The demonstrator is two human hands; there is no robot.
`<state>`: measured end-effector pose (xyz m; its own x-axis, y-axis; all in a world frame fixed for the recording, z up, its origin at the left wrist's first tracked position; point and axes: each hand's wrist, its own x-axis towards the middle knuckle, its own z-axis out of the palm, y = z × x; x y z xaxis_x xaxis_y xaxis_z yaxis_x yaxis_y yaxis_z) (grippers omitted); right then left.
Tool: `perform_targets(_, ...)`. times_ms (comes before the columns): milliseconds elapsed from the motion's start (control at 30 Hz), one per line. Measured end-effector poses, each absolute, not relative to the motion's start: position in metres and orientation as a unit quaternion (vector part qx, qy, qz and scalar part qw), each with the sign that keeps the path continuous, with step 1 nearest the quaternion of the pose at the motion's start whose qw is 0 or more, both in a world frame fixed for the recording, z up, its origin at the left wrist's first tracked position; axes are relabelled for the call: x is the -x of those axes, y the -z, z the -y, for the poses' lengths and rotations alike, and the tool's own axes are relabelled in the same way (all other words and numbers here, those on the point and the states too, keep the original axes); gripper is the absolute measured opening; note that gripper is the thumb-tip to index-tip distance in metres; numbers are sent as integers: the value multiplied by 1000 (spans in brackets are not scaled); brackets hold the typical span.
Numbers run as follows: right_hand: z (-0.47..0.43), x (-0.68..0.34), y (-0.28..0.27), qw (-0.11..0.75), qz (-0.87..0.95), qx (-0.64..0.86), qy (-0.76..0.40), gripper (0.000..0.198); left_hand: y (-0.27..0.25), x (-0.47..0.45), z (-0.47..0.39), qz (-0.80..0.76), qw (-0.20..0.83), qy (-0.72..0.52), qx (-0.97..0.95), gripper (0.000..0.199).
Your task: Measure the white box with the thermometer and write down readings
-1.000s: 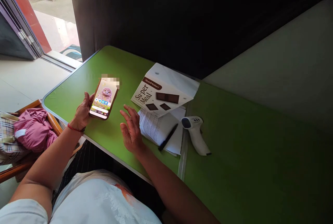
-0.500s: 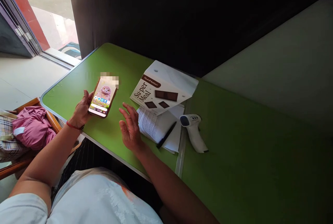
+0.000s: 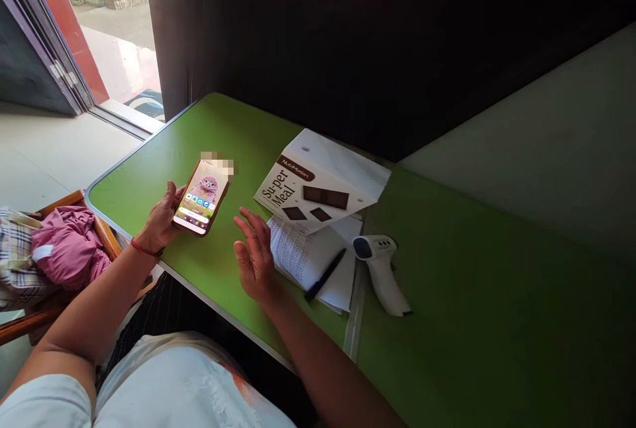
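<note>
The green tabletop (image 3: 142, 176) is carrying a white package (image 3: 325, 173) near its far edge. The right hand (image 3: 256, 262) is hanging just in from the near edge, fingers loosely spread, holding nothing; the left hand (image 3: 161, 219) is gripping the phone (image 3: 201, 199) above the tabletop, toward its left corner. The phone is already being held up and glowing, but no right-hand finger is touching it, and what seems the home page is showing. Brown-edged and tilting, it is displaying a pinkish owl (image 3: 206, 187) above a row of small icons (image 3: 199, 202).
</note>
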<state>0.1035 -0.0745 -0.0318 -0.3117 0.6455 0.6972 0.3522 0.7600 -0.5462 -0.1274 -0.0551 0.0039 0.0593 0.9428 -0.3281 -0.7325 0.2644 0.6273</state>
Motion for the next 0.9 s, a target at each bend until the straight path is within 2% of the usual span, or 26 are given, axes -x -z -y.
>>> perform_targets(900, 74, -104, 32, 495, 799, 310, -143, 42, -13, 121, 56, -373, 707, -584, -141, 67)
